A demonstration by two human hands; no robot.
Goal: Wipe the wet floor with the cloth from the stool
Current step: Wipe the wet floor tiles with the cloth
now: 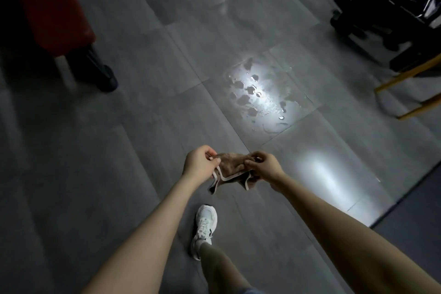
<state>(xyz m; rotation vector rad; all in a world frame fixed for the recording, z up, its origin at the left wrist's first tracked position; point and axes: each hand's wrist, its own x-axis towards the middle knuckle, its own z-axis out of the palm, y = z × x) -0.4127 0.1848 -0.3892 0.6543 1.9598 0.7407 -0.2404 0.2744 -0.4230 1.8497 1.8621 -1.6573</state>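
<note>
Head view looks down on a grey tiled floor [124, 131] from standing height. At far left stands a red suitcase [47, 5], its dark wheel [105, 80] resting on the tiles. Low in the middle, two bare forearms reach forward. The left hand [199, 163] pinches one upper edge of a small brown cloth [232, 166], thumb and fingers closed together on the fabric. The cloth is bunched between both hands, held in the air above the floor, and its pale trimmed border hangs down in loops below the knuckles. Beneath it, a white sneaker [204, 228] with dark accents is planted on a tile, the bare lower leg rising toward the camera. The right hand [266, 166] grips the opposite side of the cloth, fingers curled shut around a crumpled fold. Beyond the hands, farther away and slightly right, a wet patch [257, 95] spreads across the corner where tiles meet, with scattered droplets and puddles glinting under a bright reflection; the cloth is well apart from it. A second soft glare lies on the tiles to the right of the right hand. At upper right sits a black wheeled frame [386, 0], blurred, and below it the yellow wooden legs [408, 88] of a piece of furniture cross the right edge.
</note>
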